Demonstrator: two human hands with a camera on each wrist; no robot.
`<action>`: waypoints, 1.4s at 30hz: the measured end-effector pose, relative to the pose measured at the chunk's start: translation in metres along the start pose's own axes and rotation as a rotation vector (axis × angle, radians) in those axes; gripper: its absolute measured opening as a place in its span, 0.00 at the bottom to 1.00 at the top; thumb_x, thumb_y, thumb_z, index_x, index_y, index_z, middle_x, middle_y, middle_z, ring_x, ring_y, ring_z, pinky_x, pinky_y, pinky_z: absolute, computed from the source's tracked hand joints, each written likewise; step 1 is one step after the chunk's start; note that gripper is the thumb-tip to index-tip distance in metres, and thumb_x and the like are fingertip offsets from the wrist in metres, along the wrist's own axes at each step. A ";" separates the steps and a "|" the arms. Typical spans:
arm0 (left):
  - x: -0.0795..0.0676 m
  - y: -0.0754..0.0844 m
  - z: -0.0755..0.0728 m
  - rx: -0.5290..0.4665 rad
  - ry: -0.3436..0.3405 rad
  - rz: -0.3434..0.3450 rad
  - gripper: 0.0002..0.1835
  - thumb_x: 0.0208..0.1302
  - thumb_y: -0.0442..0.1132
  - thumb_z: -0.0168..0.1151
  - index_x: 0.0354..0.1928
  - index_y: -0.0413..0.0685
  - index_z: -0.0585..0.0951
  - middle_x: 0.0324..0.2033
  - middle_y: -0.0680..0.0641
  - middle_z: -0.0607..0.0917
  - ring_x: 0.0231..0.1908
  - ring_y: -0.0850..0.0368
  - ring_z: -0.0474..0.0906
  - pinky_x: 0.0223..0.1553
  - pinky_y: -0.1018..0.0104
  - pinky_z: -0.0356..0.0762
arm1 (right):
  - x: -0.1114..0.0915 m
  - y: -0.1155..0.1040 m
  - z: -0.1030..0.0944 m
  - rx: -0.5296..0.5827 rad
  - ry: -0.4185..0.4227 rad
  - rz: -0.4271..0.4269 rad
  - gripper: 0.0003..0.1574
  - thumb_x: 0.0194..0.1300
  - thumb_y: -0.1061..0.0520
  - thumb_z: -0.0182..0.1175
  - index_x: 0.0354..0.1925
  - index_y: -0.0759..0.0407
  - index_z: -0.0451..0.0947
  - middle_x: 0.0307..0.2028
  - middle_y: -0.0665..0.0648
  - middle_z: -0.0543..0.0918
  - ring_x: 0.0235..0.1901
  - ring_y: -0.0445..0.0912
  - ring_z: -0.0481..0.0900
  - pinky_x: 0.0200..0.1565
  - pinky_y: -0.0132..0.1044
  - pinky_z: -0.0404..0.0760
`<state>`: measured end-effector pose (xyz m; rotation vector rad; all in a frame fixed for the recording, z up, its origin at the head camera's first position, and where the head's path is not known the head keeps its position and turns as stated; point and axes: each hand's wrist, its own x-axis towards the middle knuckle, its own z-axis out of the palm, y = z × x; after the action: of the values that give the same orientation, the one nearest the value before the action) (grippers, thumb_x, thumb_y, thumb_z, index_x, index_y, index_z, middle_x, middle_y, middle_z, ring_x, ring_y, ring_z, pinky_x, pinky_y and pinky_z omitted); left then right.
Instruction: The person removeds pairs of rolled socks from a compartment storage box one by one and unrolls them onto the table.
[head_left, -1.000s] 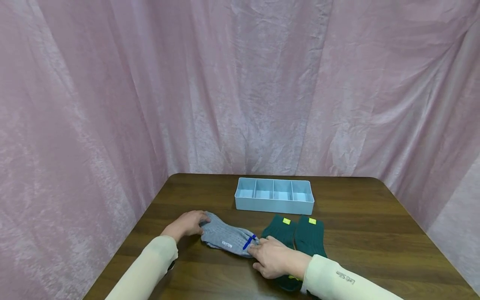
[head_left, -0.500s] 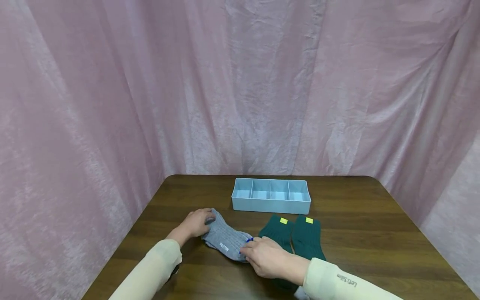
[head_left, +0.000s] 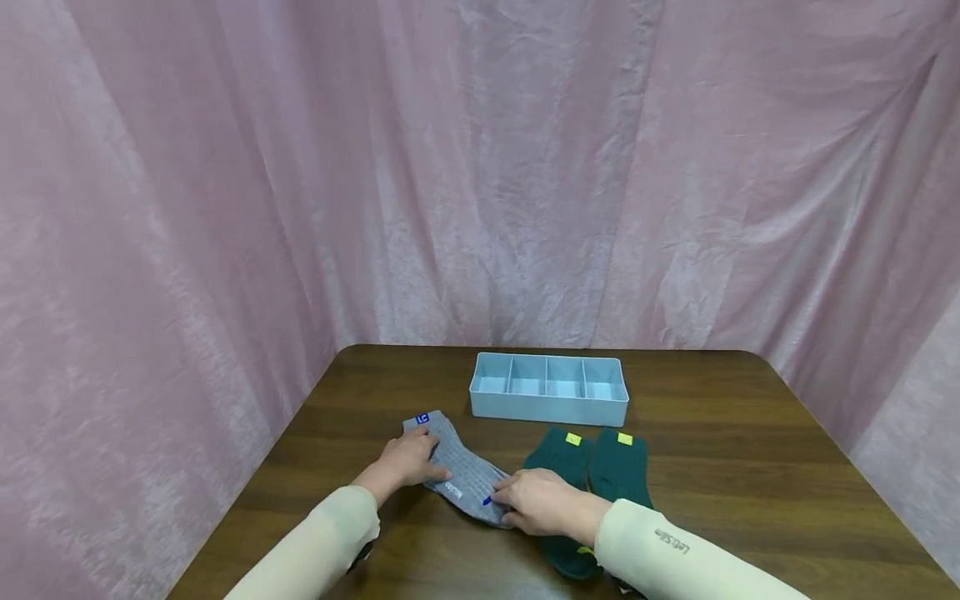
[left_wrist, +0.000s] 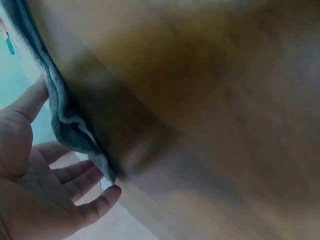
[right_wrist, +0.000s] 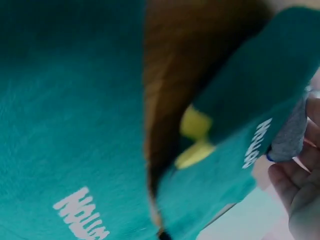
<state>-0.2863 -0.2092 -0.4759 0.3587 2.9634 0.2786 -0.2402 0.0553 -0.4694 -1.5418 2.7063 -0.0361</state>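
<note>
Stacked grey ribbed socks (head_left: 468,475) lie slantwise on the wooden table, with white lettering and a blue mark near the toe. A blue label shows at their far cuff. My left hand (head_left: 408,458) rests with spread fingers on the cuff end; in the left wrist view its fingers (left_wrist: 95,207) are at the wavy layered edge. At the toe end, my right hand (head_left: 540,502) presses with its fingertips, covering part of the blue mark. Beneath and beside that hand lie dark green socks (head_left: 618,471) with yellow labels, also seen with white lettering in the right wrist view.
A light blue box (head_left: 550,408) with several compartments in a row stands behind the socks. The table's (head_left: 720,467) far edge runs along a pink curtain (head_left: 480,183).
My left hand has slid inward from the cuff end, uncovering the blue label. The grey socks have turned, their cuff end shifting away from me and the toe end slightly nearer.
</note>
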 end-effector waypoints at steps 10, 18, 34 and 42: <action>0.006 0.005 -0.007 -0.041 -0.101 0.086 0.38 0.57 0.54 0.73 0.66 0.43 0.75 0.71 0.37 0.65 0.70 0.38 0.59 0.64 0.33 0.57 | 0.000 -0.022 0.004 -0.072 0.068 -0.021 0.12 0.64 0.41 0.65 0.37 0.46 0.85 0.27 0.39 0.80 0.19 0.32 0.72 0.23 0.29 0.71; 0.007 0.012 -0.010 -0.041 -0.145 0.141 0.37 0.55 0.52 0.74 0.65 0.44 0.75 0.71 0.38 0.65 0.70 0.39 0.59 0.64 0.36 0.58 | 0.001 -0.036 0.001 -0.079 0.081 0.013 0.20 0.61 0.36 0.66 0.19 0.42 0.77 0.13 0.40 0.73 0.13 0.33 0.65 0.17 0.32 0.64; 0.018 0.024 -0.011 -0.021 -0.217 0.233 0.38 0.53 0.47 0.77 0.66 0.48 0.75 0.72 0.44 0.65 0.71 0.45 0.60 0.67 0.48 0.59 | 0.001 -0.045 0.004 -0.032 0.142 -0.069 0.23 0.64 0.36 0.63 0.17 0.41 0.75 0.12 0.36 0.71 0.11 0.29 0.60 0.15 0.28 0.61; 0.028 0.038 -0.015 0.019 -0.254 0.260 0.36 0.54 0.43 0.76 0.67 0.53 0.76 0.72 0.49 0.65 0.71 0.49 0.60 0.68 0.53 0.60 | -0.001 -0.043 -0.002 0.049 0.133 -0.092 0.18 0.72 0.41 0.57 0.28 0.40 0.87 0.20 0.34 0.81 0.18 0.26 0.72 0.21 0.25 0.70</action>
<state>-0.3069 -0.1684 -0.4568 0.7257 2.6703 0.2153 -0.2029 0.0342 -0.4664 -1.7075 2.7070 -0.2134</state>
